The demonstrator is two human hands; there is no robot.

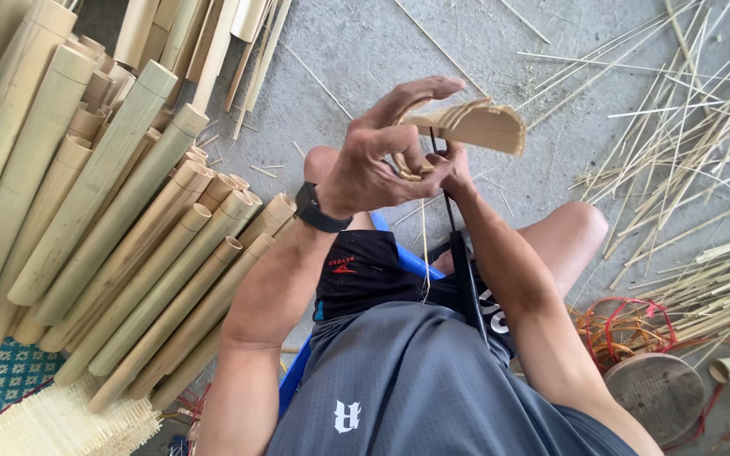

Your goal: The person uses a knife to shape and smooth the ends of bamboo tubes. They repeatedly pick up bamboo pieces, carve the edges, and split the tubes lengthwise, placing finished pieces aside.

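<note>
— Concrete floor (433,51) under me, bare grey, littered with thin bamboo splints (686,127) off to my right and a heap of whole bamboo culms (103,219) leaning in at my left. What's in my hands?

— A split bamboo section (475,122), a curved piece of wall, held up in the air over my knees, well clear of the floor. My left hand (373,160) is curled round its near end, fingers partly spread, thumb pressing in. My right hand (449,165) is closed tight on a dark knife (465,270), the blade running up into the piece.

— How will it handle?

— Light and stiff, I judge, but ready to split along the grain, with sharp edges. Best gripped by the outer curve, near the end, fingers off the cut line.

— Which way does it lie?

— Long axis roughly level, pointing away to my right, hollow side down.
</note>
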